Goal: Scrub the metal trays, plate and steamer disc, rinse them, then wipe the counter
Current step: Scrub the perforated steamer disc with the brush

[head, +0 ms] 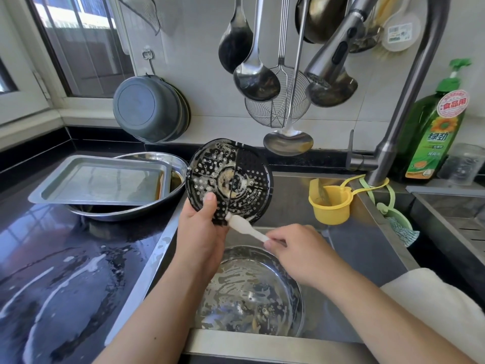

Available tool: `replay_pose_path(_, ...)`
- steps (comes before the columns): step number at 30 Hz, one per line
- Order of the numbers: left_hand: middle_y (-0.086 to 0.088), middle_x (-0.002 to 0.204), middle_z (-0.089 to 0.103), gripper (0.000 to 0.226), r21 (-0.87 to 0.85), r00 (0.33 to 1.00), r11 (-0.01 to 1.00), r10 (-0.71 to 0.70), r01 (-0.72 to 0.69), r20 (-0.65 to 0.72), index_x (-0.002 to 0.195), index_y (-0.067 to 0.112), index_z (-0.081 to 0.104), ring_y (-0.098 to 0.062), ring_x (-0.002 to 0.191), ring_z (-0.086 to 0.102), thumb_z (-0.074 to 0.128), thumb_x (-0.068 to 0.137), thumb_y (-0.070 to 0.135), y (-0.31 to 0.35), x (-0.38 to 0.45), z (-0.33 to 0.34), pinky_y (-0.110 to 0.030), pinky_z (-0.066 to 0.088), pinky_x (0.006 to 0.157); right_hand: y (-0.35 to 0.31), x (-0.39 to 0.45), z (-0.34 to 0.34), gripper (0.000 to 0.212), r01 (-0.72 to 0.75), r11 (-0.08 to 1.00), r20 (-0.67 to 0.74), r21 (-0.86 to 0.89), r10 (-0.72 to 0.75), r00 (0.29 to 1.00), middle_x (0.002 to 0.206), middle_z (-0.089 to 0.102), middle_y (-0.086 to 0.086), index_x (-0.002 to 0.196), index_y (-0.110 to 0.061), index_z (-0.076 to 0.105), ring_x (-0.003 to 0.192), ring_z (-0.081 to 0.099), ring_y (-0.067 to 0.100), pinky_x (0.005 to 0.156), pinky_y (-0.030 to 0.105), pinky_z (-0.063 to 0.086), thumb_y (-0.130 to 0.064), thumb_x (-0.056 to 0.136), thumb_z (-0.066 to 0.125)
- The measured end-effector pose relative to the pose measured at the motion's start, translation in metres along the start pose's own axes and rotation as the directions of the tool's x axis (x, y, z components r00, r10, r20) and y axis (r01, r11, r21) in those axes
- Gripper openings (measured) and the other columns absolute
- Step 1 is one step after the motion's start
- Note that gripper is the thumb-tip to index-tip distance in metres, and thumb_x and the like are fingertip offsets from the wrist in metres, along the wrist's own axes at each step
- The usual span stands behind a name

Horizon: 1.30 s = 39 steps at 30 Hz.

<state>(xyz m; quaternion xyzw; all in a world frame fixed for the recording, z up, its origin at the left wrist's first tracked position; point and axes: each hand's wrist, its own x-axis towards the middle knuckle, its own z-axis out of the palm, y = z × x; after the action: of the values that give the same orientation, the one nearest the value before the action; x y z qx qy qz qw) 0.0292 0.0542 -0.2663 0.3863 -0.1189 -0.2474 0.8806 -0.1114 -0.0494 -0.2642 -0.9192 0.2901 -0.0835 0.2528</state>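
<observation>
We grip the soapy steamer disc (229, 179) in our left hand (200, 232), brush (245, 227) pinched in our right hand (296, 252); trays (99, 179) unrinsed, surface (65, 271) still wet

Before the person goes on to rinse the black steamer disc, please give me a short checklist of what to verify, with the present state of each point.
1. Left hand holds the steamer disc firmly by its lower edge: ok.
2. Right hand grips the white brush, head on the disc: ok.
3. Disc fully scrubbed: cannot tell; foam covers it.
4. Faucet running: not ok, no water visible.
5. Round plate in the sink rinsed: not ok, still sudsy.
6. Counter wiped: not ok, wet streaks.
</observation>
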Motion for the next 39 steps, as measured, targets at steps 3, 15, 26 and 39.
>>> replay_pose_path(3, -0.011, 0.120, 0.076, 0.032, -0.019, 1.000, 1.000, -0.006, 0.005, -0.021, 0.132, 0.013, 0.060, -0.024, 0.108, 0.074, 0.039, 0.110, 0.003, 0.004, 0.002, -0.001, -0.042, 0.064, 0.084, 0.015, 0.006, -0.010, 0.027, -0.093, 0.996, -0.070, -0.008, 0.092, 0.993, 0.061, 0.052, 0.001, 0.083, -0.018, 0.067, 0.059, 0.046, 0.021, 0.053, 0.033, 0.030, -0.032, 0.102, 0.055)
replay_pose_path(15, -0.011, 0.121, 0.075, 0.031, 0.024, 0.999, 1.000, -0.017, 0.018, -0.031, 0.134, 0.012, 0.058, -0.027, 0.110, 0.073, 0.040, 0.110, 0.005, 0.003, 0.003, -0.002, -0.049, 0.062, 0.087, 0.013, 0.005, -0.004, 0.026, -0.043, 0.999, -0.014, -0.031, 0.043, 0.999, 0.066, 0.058, 0.005, 0.084, -0.017, 0.067, 0.062, 0.048, 0.022, 0.054, 0.033, 0.031, -0.035, 0.100, 0.056)
replay_pose_path(26, -0.008, 0.116, 0.077, 0.028, 0.104, 1.000, 0.994, -0.014, 0.016, -0.022, 0.129, 0.012, 0.062, -0.024, 0.107, 0.075, 0.042, 0.110, 0.006, 0.002, 0.003, -0.003, -0.042, 0.063, 0.081, 0.029, 0.009, -0.019, 0.026, -0.147, 0.989, -0.129, 0.017, 0.148, 0.981, 0.060, 0.051, -0.001, 0.089, -0.023, 0.071, 0.060, 0.048, 0.022, 0.053, 0.032, 0.030, -0.035, 0.103, 0.052)
replay_pose_path(39, -0.009, 0.116, 0.077, 0.026, 0.135, 0.999, 0.991, -0.011, 0.016, -0.038, 0.126, 0.012, 0.063, -0.024, 0.106, 0.075, 0.043, 0.110, 0.007, 0.002, 0.003, -0.004, -0.042, 0.062, 0.078, 0.018, 0.005, -0.018, 0.029, -0.169, 0.986, -0.078, -0.009, 0.168, 0.983, 0.065, 0.057, 0.005, 0.081, -0.022, 0.069, 0.061, 0.051, 0.026, 0.053, 0.033, 0.035, -0.035, 0.102, 0.054)
